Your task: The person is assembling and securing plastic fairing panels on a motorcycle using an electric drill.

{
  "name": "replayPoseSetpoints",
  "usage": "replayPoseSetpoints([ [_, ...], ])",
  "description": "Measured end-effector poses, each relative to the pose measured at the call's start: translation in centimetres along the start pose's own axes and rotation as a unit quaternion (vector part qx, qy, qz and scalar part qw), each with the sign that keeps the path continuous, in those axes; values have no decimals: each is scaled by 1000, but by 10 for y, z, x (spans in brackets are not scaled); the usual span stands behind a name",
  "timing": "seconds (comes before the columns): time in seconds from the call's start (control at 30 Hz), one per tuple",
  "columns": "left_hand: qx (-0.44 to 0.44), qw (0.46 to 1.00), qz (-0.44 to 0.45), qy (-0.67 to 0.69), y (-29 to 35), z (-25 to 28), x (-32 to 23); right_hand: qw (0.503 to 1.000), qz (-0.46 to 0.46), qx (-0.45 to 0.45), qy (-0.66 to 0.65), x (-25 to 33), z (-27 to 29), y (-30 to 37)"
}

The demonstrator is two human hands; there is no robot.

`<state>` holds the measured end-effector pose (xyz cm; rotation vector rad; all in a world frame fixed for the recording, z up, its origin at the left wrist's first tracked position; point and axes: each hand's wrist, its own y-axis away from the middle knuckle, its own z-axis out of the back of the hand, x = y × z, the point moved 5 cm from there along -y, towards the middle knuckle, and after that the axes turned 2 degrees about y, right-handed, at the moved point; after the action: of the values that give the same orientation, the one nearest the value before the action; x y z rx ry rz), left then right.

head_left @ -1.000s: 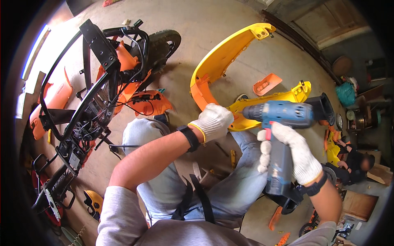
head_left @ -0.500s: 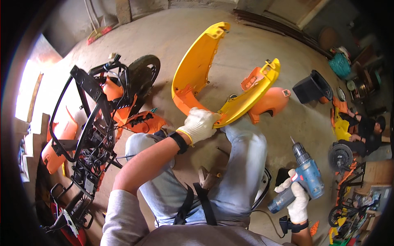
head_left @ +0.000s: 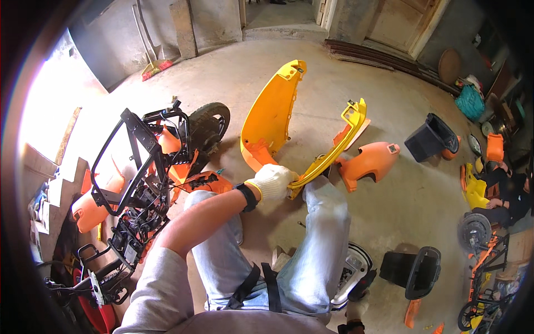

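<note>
A gloved fist, my left hand (head_left: 272, 181), is closed on the orange lower joint of a curved plastic vehicle panel (head_left: 261, 114). The panel's two yellow arms rise in a V in front of my knees. My right hand (head_left: 357, 309) is low at the picture's lower edge, gloved and mostly shaded. Its fingers do not show clearly. Close above it is a dark object (head_left: 362, 283), too unclear to name, beside a white-rimmed oval container (head_left: 356, 261). The cordless drill cannot be made out now.
On the left stands a black vehicle frame (head_left: 133, 150) with wiring and a wheel (head_left: 208, 125). An orange fairing (head_left: 370, 164) lies beyond my right knee. Black bins (head_left: 431, 136) stand to the right. A person (head_left: 503, 195) sits at the far right among parts. Brooms (head_left: 150, 67) lean on the back wall.
The head view has tilted up. My right hand, which held a blue cordless drill, has dropped to the lower edge beside the white-rimmed container. The panel has turned slightly in my left hand.
</note>
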<state>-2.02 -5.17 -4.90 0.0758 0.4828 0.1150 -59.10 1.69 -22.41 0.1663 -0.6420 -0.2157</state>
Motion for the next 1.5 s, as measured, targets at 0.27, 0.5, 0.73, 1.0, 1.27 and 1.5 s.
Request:
replayPoseSetpoints([
  [0.27, 26, 998, 49, -2, 2, 4, 6, 995, 6, 16, 102, -9, -57, 3],
  [0.5, 94, 991, 81, -48, -16, -15, -4, 970, -87, 45, 222, -25, -68, 9],
  [0.73, 68, 995, 70, -32, -9, -16, -5, 959, -111, 44, 259, -16, -91, 8],
  [1.0, 59, 993, 96, -19, -13, -12, -17, 958, -24, 46, 284, -30, -114, 3],
  [1.27, 40, 994, 95, 42, -7, -3, -14, 942, -70, 116, 307, -18, -112, -8],
  [1.5, 14, 996, 81, 46, -6, -6, -12, 965, -3, -14, 263, 38, -63, -50],
])
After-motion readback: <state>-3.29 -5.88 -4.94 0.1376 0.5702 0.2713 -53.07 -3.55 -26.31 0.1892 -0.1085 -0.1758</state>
